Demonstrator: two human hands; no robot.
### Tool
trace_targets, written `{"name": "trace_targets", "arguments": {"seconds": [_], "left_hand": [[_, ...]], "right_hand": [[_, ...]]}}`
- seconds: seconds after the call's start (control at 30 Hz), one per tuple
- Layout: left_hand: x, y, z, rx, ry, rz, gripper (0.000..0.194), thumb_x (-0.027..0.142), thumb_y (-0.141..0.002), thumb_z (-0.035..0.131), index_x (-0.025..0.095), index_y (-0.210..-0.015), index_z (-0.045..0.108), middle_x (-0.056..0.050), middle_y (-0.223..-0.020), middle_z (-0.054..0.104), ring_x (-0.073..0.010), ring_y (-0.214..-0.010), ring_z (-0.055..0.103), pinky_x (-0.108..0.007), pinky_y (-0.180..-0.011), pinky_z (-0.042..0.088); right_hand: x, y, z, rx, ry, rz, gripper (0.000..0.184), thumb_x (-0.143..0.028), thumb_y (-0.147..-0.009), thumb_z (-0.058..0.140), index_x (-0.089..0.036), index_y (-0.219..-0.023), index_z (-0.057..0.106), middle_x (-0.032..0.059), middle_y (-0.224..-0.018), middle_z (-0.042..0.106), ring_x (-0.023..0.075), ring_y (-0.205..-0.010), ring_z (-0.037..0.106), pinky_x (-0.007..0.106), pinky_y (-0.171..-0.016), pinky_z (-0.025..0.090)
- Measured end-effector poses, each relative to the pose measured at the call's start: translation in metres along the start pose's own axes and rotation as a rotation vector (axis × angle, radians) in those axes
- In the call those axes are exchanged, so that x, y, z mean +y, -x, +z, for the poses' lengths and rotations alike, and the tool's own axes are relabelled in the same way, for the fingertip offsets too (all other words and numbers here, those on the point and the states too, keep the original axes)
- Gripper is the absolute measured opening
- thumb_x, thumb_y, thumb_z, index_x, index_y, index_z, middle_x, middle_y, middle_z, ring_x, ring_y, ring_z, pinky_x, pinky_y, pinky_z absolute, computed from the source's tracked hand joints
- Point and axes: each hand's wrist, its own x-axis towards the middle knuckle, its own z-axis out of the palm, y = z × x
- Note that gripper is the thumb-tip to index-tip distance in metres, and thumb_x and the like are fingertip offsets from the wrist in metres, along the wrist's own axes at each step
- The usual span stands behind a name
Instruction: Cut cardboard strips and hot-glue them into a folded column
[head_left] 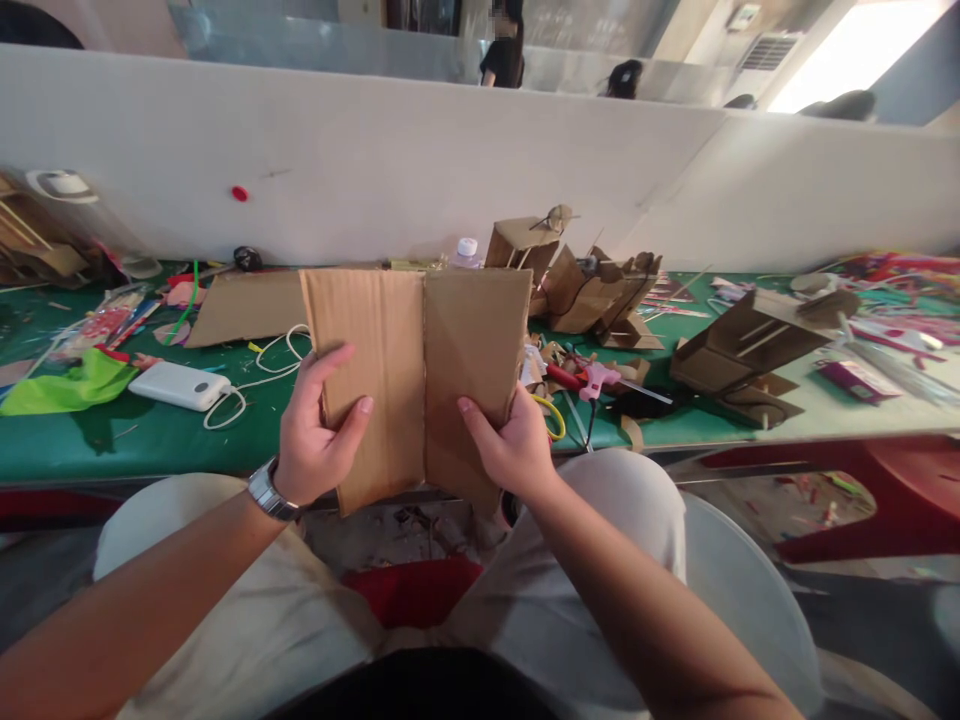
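Observation:
A piece of cardboard (386, 350), creased down its middle into two panels like an open book, is held upright above my lap at the table's front edge. My left hand (322, 425) grips its left panel, thumb on the near face and the other fingers mostly behind. On the right panel, my right hand (514, 435) has its thumb laid across the near face, while its remaining fingers are hidden behind the sheet. Both hands are closed on the cardboard's outer edges.
A flat cardboard sheet (251, 308) and a white power bank (180, 386) with a cable lie left on the green table (255, 440). To the right are a pink glue gun (598, 380) and cardboard models (750, 345). A white partition (375, 160) stands behind.

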Motion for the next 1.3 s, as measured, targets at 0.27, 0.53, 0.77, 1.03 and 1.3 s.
{"name": "trace_targets", "arguments": {"seconds": [0.27, 0.53, 0.77, 1.03, 1.3], "left_hand": [[-0.012, 0.0, -0.003, -0.023, 0.047, -0.114, 0.068, 0.024, -0.088, 0.076, 0.025, -0.152, 0.052, -0.01, -0.151, 0.058, -0.0339, -0.142, 0.053, -0.056, -0.123, 0.039], [-0.015, -0.002, 0.004, -0.045, 0.405, -0.316, 0.071, 0.032, -0.089, 0.079, 0.031, -0.152, 0.044, -0.01, -0.154, 0.055, -0.0333, -0.143, 0.053, -0.056, -0.118, 0.047], [-0.022, 0.0, 0.006, -0.055, 0.548, -0.445, 0.087, 0.033, -0.09, 0.079, 0.039, -0.161, 0.028, -0.01, -0.16, 0.051, -0.0322, -0.144, 0.054, -0.056, -0.12, 0.045], [-0.022, -0.002, 0.009, -0.033, 0.564, -0.436, 0.084, 0.03, -0.091, 0.079, 0.038, -0.159, 0.03, -0.009, -0.156, 0.055, -0.0301, -0.142, 0.056, -0.054, -0.119, 0.047], [-0.026, -0.001, 0.008, -0.037, 0.544, -0.446, 0.084, 0.032, -0.091, 0.079, 0.035, -0.159, 0.029, -0.012, -0.157, 0.054, -0.032, -0.142, 0.056, -0.055, -0.118, 0.047]], "right_hand": [[0.006, -0.01, -0.014, -0.09, -0.193, 0.123, 0.039, -0.044, -0.09, 0.074, -0.02, -0.118, 0.064, 0.0102, -0.119, 0.075, 0.0278, -0.11, 0.07, 0.043, -0.097, 0.058], [0.002, -0.015, -0.018, -0.173, -0.535, 0.383, 0.054, -0.05, -0.081, 0.084, -0.028, -0.123, 0.059, 0.006, -0.123, 0.074, 0.0274, -0.112, 0.071, 0.041, -0.093, 0.061], [0.004, -0.012, -0.012, -0.173, -0.71, 0.504, 0.05, -0.047, -0.081, 0.084, -0.028, -0.121, 0.061, 0.0054, -0.123, 0.075, 0.0261, -0.104, 0.074, 0.039, -0.087, 0.063], [0.009, -0.015, -0.02, -0.123, -0.625, 0.439, 0.042, -0.041, -0.086, 0.081, -0.029, -0.122, 0.062, 0.0036, -0.121, 0.076, 0.0249, -0.111, 0.073, 0.043, -0.1, 0.06], [0.017, -0.016, -0.028, -0.124, -0.513, 0.444, 0.045, -0.046, -0.087, 0.08, -0.03, -0.124, 0.06, 0.0036, -0.115, 0.078, 0.0265, -0.103, 0.076, 0.043, -0.091, 0.063]]}}
